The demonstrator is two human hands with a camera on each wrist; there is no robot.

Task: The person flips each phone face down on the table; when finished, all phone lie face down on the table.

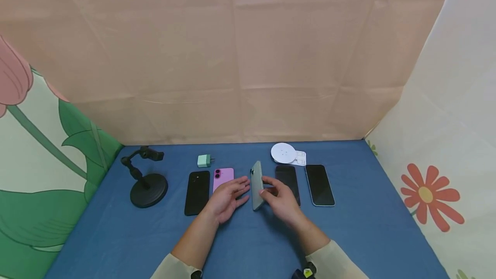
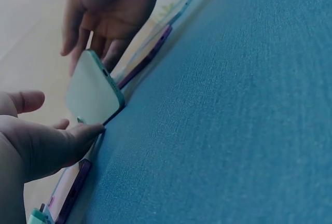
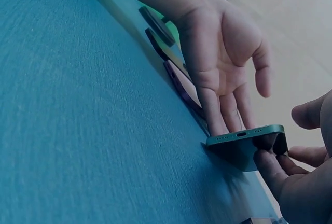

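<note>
A pale green phone (image 1: 256, 185) stands upright on its long edge at the middle of the table. Its plain back (image 2: 93, 92) faces my left hand (image 1: 228, 199), whose loosely spread fingers come close alongside it. On the screen side, my right hand (image 1: 283, 201) holds the phone with bent fingers, its thumb by the upper edge. The charging port (image 3: 241, 134) shows on the end nearest me. Just left of my hands lie a pink phone (image 1: 223, 176), partly covered by the left fingers, and a black phone (image 1: 197, 193).
Right of my hands lie a dark phone (image 1: 288, 183), partly behind the right hand, and another phone (image 1: 320, 185). Behind them is a white round charger (image 1: 283, 153). A green plug adapter (image 1: 203, 160) and black jointed stand (image 1: 149, 190) are on the left.
</note>
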